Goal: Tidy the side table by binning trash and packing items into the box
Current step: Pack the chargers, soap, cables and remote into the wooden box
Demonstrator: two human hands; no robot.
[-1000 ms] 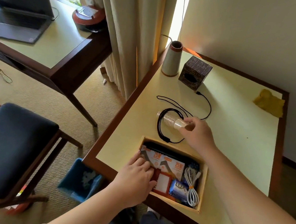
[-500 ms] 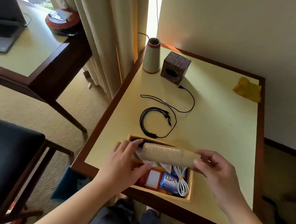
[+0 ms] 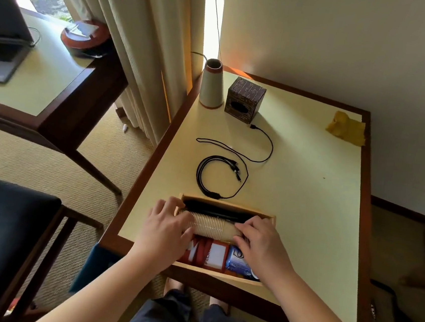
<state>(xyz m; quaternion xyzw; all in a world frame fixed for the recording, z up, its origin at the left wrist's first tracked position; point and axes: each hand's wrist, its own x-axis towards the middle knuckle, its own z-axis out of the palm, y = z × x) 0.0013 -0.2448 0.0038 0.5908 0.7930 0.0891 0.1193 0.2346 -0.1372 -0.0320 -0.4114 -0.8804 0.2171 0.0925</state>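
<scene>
A stack of paper cups (image 3: 213, 229) lies on its side inside the wooden box (image 3: 269, 216) at the table's near edge. My left hand (image 3: 166, 228) holds its left end and my right hand (image 3: 260, 240) holds its right end. Under the cups are a black item (image 3: 214, 210), red packets (image 3: 208, 254) and a blue packet (image 3: 237, 264). A coiled black cable (image 3: 220, 177) lies on the side table (image 3: 307, 197) just beyond the box. A crumpled yellow scrap (image 3: 346, 127) sits at the far right corner.
A cone-shaped lamp base (image 3: 212, 87) and a dark tissue-box cube (image 3: 244, 100) stand at the table's far left. A blue bin (image 3: 92, 266) sits on the floor below the near left corner. A blue-cushioned chair (image 3: 1, 238) stands left, a desk (image 3: 31, 81) behind it.
My right hand picked the cup stack off the table by the cable. Both hands then carried it toward me and lowered it into the box.
</scene>
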